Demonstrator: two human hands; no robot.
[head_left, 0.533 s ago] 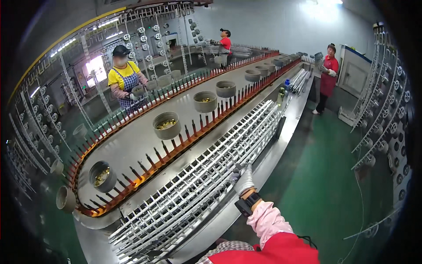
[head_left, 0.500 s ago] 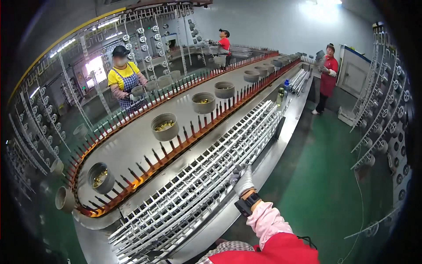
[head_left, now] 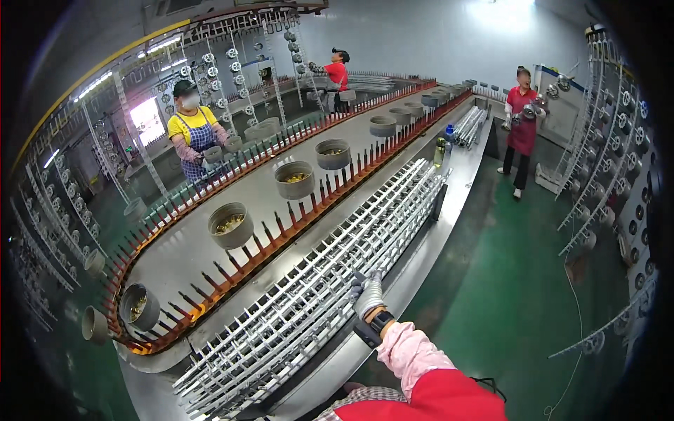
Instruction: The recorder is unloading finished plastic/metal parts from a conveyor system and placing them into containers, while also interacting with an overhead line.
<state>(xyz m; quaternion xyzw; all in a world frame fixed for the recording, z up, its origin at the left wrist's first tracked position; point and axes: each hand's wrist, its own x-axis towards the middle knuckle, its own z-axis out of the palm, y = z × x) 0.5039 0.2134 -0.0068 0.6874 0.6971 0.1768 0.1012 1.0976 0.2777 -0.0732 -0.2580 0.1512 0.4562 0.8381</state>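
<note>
My right hand [head_left: 367,296], in a grey-white glove with dark fingertips, reaches in from the lower right. Its fingers are curled on the outer edge of a stack of long silvery metal hanging racks [head_left: 302,281] with short cross prongs. The fingertips are partly lost among the bars. A dark band circles the wrist above a pink sleeve. The racks lie lengthwise along the near side of a metal bench. My left hand is out of sight.
Beyond the racks runs a looped conveyor with upright red-brown spindles [head_left: 225,274]. Round grey tubs [head_left: 230,224] with brass-coloured pieces line it. Bottles [head_left: 440,151] stand by the racks' far end. Three co-workers stand around, one at right carrying metal parts [head_left: 530,111]. Loaded racks hang both sides.
My right hand has shifted slightly nearer and left along the racks' edge. The tubs have moved toward the near left. The co-worker at right has turned and lowered the parts.
</note>
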